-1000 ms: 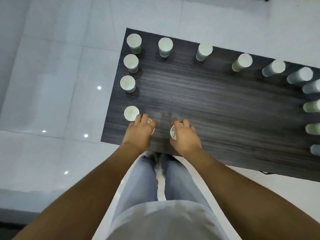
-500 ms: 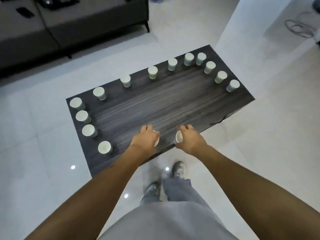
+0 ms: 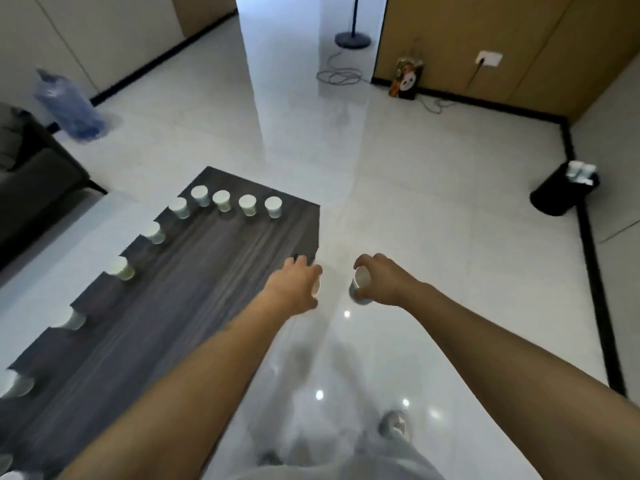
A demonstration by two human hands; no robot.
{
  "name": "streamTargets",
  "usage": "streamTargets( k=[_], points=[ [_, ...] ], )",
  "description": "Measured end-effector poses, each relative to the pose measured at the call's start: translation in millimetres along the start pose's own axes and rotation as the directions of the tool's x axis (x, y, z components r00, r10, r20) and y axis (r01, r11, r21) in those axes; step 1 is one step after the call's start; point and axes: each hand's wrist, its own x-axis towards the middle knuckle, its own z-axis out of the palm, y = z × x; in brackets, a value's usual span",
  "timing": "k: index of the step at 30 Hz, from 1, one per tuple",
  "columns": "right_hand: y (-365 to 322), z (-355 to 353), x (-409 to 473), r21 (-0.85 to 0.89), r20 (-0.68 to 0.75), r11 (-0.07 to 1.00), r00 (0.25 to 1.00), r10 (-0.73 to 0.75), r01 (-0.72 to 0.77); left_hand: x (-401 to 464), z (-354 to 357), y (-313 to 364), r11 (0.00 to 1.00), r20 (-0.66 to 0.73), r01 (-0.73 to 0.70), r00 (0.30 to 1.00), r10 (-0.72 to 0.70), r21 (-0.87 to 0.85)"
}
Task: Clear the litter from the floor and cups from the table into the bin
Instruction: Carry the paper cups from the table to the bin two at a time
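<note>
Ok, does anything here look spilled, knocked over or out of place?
Nothing spilled. The cups on the table stand upright. The bin is upright with white litter at its rim. A blue bottle stands tilted on the floor.

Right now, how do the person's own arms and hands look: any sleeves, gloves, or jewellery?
Both arms are bare from the lower frame edge to the wrist, with no sleeve showing. The left hand and right hand wear no gloves, and no watch, ring or bracelet is visible. The picture is somewhat blurred, so fine marks cannot be told.
</note>
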Motion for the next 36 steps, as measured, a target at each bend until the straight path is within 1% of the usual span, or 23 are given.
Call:
streamTargets(
  k=[7,9,13,18,22,25,28,31,36],
  points=[
    [175.1,-110.5,-0.6,0.072,-0.092,0.989,0.987,0.132,-0.126,127.4,-30.7,185.3,0.987,0.033,-0.161,0.987,0.160,0.022],
    [217.2,-137.3,0.2,0.095,-0.112,0.983,0.979,0.170,-0.160,156.4,-39.5,227.3,0.982,0.039,-0.191,0.981,0.190,0.017],
    [298.5,-190.4,3.4,0.214,-0.170,0.951,0.950,0.263,-0.224,214.0,-57.2,307.7,0.961,0.033,-0.277,0.960,0.276,0.014],
    [380.5,-251.8,28.0,0.385,-0.239,0.888,0.902,0.360,-0.253,298.5,-84.3,383.4,0.930,0.060,-0.364,0.931,0.361,0.052],
    [438.9,-309.4,63.0,0.460,-0.278,0.840,0.852,0.443,-0.287,386.2,-116.3,439.6,0.894,0.102,-0.444,0.894,0.437,0.065],
    [476.0,-355.1,84.8,0.501,-0.295,0.806,0.813,0.502,-0.316,448.1,-145.7,483.6,0.867,0.117,-0.496,0.865,0.489,0.044],
    [512.0,-395.0,101.2,0.538,-0.295,0.774,0.786,0.544,-0.334,502.9,-170.1,529.4,0.838,0.136,-0.544,0.833,0.536,0.033],
    [548.3,-426.3,112.3,0.544,-0.267,0.756,0.779,0.567,-0.364,546.7,-187.1,574.1,0.823,0.155,-0.568,0.812,0.563,-0.014],
    [625.9,-474.3,131.5,0.611,-0.243,0.699,0.752,0.612,-0.371,617.4,-192.4,659.7,0.788,0.247,-0.615,0.764,0.596,-0.001]
  ],
)
